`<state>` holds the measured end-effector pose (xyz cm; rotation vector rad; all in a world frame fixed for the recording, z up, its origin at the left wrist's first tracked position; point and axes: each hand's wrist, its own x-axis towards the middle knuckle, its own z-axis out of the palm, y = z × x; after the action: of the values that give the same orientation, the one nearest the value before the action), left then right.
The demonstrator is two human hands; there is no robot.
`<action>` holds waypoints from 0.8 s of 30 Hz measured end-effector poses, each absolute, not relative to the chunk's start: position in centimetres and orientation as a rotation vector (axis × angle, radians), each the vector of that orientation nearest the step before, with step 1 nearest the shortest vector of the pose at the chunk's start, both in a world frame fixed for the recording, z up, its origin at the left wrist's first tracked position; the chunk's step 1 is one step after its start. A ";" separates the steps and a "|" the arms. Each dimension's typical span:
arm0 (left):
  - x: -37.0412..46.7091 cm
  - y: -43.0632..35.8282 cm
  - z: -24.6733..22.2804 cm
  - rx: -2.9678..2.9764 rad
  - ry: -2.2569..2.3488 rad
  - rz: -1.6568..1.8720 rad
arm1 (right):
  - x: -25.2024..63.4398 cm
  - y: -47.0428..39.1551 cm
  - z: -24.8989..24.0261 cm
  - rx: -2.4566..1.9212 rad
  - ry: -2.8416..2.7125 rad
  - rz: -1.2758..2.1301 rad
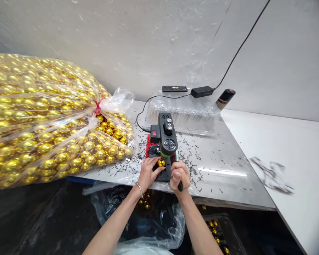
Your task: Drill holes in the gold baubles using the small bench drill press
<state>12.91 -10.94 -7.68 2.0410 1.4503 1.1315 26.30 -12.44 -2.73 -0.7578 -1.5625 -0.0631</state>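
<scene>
A shiny gold ball is pinched between the fingers of my left hand, just under the head of a small black machine. The fingers of my right hand are wrapped round the black lever handle at the machine's right side. The machine stands on a red mat, with a switch box on its left flank. Small dark shreds lie scattered around it. Where the ball meets the machine is partly hidden by the head.
A huge clear bag of gold balls fills the left. Behind the machine are clear plastic trays, a power adapter, a remote-like black object and a dark-capped bottle. White gloves lie right. Below hangs an open plastic bag; a tray holds gold balls.
</scene>
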 end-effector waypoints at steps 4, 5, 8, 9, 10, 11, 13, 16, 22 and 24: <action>13.0 -11.0 -7.8 2.050 1.454 1.137 | 26.1 -12.1 -3.7 -0.749 -1.509 -0.096; 13.0 -11.0 -7.8 2.052 1.452 1.136 | 26.1 -12.0 -3.8 -0.748 -1.507 -0.095; 12.9 -10.9 -7.7 2.059 1.439 1.130 | 26.2 -11.9 -3.8 -0.747 -1.525 -0.084; 12.8 -10.9 -7.7 2.061 1.438 1.129 | 26.3 -11.9 -3.9 -0.745 -1.544 -0.088; 12.8 -10.9 -7.7 2.061 1.437 1.129 | 26.4 -11.9 -3.9 -0.741 -1.571 -0.103; 12.8 -11.0 -7.8 2.059 1.440 1.130 | 26.5 -11.9 -3.9 -0.736 -1.607 -0.128; 12.8 -10.9 -7.8 2.050 1.445 1.134 | 26.7 -12.0 -3.8 -0.718 -1.678 -0.179; 12.9 -10.7 -7.9 2.020 1.456 1.139 | 26.6 -12.3 -2.7 -0.706 -1.676 -0.152; 12.6 -11.6 -6.9 1.903 1.517 1.249 | 26.0 -13.0 3.2 -0.845 -1.510 0.095; 11.8 -13.6 -6.6 1.938 1.490 1.292 | 25.9 -13.0 4.4 -0.869 -1.513 0.115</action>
<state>11.79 -13.62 -6.57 1.9378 1.4898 1.2918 25.95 -13.03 4.41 -0.8693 -1.5132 0.1148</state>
